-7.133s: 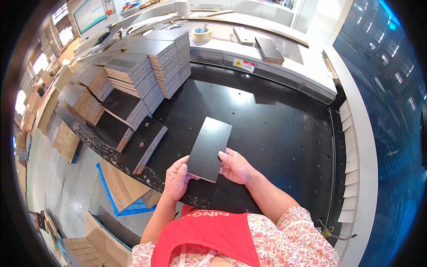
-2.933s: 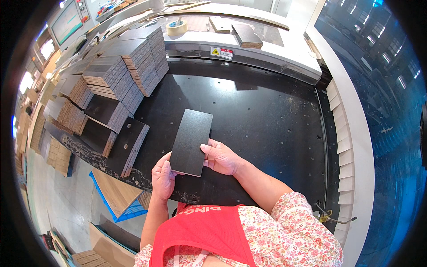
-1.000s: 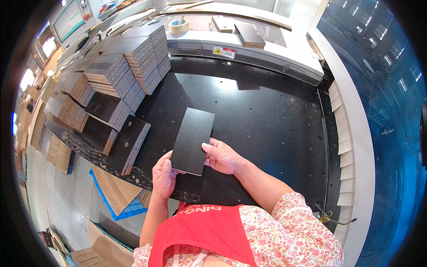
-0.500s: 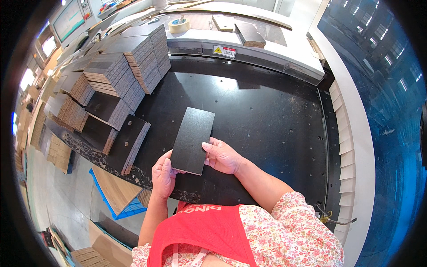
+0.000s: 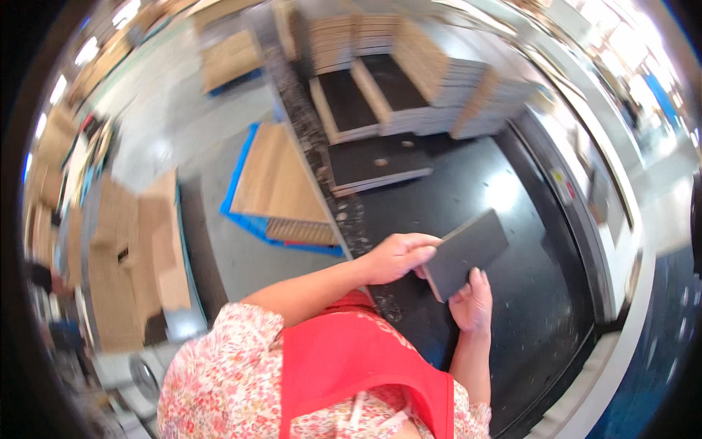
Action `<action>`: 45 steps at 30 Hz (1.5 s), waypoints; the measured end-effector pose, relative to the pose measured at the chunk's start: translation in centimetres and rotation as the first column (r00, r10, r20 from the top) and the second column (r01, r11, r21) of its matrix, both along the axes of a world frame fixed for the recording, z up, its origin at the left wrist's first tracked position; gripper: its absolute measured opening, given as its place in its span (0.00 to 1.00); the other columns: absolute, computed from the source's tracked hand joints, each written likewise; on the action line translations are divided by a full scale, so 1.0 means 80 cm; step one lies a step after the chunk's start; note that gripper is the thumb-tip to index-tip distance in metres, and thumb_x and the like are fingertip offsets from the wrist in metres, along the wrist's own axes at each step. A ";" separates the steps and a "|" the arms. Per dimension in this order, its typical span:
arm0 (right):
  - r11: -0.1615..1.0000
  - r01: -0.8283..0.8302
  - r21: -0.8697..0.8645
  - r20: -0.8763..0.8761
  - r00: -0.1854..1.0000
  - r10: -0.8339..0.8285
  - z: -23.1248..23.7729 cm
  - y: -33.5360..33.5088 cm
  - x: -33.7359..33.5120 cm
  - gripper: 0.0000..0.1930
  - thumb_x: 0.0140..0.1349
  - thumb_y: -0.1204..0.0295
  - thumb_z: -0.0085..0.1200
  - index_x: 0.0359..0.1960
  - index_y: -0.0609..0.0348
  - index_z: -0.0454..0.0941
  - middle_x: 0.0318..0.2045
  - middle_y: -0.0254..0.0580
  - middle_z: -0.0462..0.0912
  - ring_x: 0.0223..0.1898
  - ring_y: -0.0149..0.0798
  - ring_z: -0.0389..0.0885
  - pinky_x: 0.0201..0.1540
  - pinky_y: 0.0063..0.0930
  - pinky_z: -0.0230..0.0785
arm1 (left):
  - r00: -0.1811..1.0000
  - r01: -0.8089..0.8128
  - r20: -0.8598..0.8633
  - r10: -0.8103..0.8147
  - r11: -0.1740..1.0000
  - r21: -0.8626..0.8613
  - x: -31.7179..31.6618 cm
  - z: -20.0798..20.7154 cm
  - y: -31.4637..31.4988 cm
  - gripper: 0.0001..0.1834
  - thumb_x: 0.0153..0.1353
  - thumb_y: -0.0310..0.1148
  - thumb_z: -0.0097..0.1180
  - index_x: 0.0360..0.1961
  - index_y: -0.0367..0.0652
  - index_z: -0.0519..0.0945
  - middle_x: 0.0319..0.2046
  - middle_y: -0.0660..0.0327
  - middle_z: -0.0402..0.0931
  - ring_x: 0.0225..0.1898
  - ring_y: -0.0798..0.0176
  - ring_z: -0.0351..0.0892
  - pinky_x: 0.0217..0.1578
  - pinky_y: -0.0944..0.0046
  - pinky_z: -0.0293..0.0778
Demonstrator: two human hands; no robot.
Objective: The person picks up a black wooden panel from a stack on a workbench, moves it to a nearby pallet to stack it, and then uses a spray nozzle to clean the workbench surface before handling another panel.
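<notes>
Both of my hands hold a small dark rectangular board (image 5: pixel 469 252) with a pale cut edge, tilted above the black worktable (image 5: pixel 537 329). My left hand (image 5: pixel 398 257) grips its near left corner, thumb on top and fingers beneath. At its lower right edge, my right hand (image 5: pixel 472 301) is closed with the thumb against the dark face. Beyond the hands a larger dark board (image 5: pixel 380 162) with round marks on its face lies on the table, in front of the stacks of cut boards (image 5: pixel 461 77).
Left of the table edge, a wood-coloured board stack (image 5: pixel 281 175) rests on a blue pallet (image 5: pixel 232 197) on the floor. An opened cardboard box (image 5: pixel 121 271) stands farther left. A white machine beam (image 5: pixel 559 175) runs along the table's right side. The picture is partly smeared by motion.
My view has swung left, bringing more floor and the cardboard box into sight. The small board has turned in my hands and is now tilted, still held by both.
</notes>
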State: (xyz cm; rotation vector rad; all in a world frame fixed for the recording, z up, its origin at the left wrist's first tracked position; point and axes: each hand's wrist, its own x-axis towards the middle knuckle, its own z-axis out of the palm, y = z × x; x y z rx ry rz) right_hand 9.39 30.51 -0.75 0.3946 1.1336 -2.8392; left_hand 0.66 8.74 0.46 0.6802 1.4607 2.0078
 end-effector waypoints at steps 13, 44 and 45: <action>0.996 -0.066 0.061 0.013 0.998 0.065 -0.002 0.011 -0.002 0.26 0.73 0.59 0.39 0.65 0.64 0.61 0.62 0.48 0.70 0.63 0.44 0.69 0.67 0.41 0.60 | 0.996 -0.024 -0.081 0.029 0.997 0.071 0.008 -0.005 0.002 0.22 0.73 0.41 0.44 0.59 0.37 0.73 0.36 0.63 0.78 0.33 0.72 0.74 0.38 0.69 0.75; 1.000 0.008 0.024 0.043 0.999 -0.009 0.010 -0.005 -0.003 0.17 0.69 0.67 0.49 0.56 0.57 0.68 0.53 0.41 0.77 0.54 0.42 0.76 0.57 0.42 0.68 | 0.991 -0.063 -0.123 0.052 0.994 -0.089 0.006 0.014 -0.001 0.21 0.72 0.37 0.40 0.62 0.40 0.71 0.37 0.59 0.79 0.34 0.70 0.77 0.40 0.66 0.75; 0.999 0.011 0.033 0.037 0.999 -0.012 0.020 -0.016 -0.008 0.15 0.68 0.69 0.49 0.55 0.55 0.69 0.52 0.40 0.77 0.53 0.41 0.76 0.56 0.41 0.69 | 0.995 -0.054 -0.086 0.049 0.997 -0.061 0.006 0.004 -0.002 0.22 0.73 0.38 0.39 0.62 0.39 0.70 0.40 0.60 0.79 0.35 0.69 0.77 0.40 0.66 0.75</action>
